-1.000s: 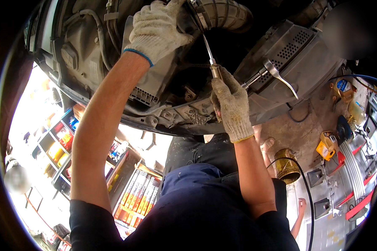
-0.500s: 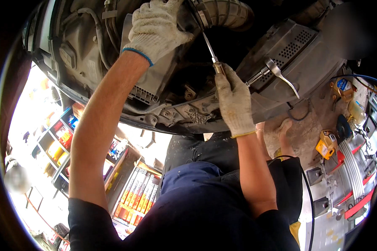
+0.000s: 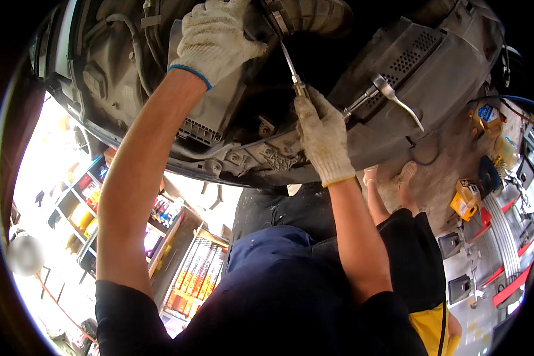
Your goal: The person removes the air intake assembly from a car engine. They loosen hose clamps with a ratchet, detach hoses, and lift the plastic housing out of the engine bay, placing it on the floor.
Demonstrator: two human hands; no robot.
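Note:
My left hand [image 3: 215,40], in a whitish knit glove with a blue cuff, is raised against the vehicle's underside [image 3: 127,77]. Its fingers curl away, partly cut off by the upper edge, and what they grip is hidden; the thumb points right. My right hand [image 3: 323,135], gloved with a yellow cuff, closes on the handle of a screwdriver [image 3: 289,64]. The shaft slants up toward a ribbed hose [image 3: 317,18] and its tip is lost in shadow. From beside the right hand a ratchet wrench [image 3: 385,89] with an extension sticks out; what bears it is hidden.
A perforated panel [image 3: 412,50] hangs at right. Behind me another person's bare legs [image 3: 377,196] and black shorts show. Yellow jugs [image 3: 466,199] and tools stand at right. Shelves [image 3: 77,204] and a rack of orange-white boxes [image 3: 196,276] are at left. A blue hose [image 3: 510,99] crosses at right.
The vehicle's underside and both hands have shifted slightly up and left in the picture together. The other person's legs and shorts show more at right, with yellow cloth below. Both hands keep their grip.

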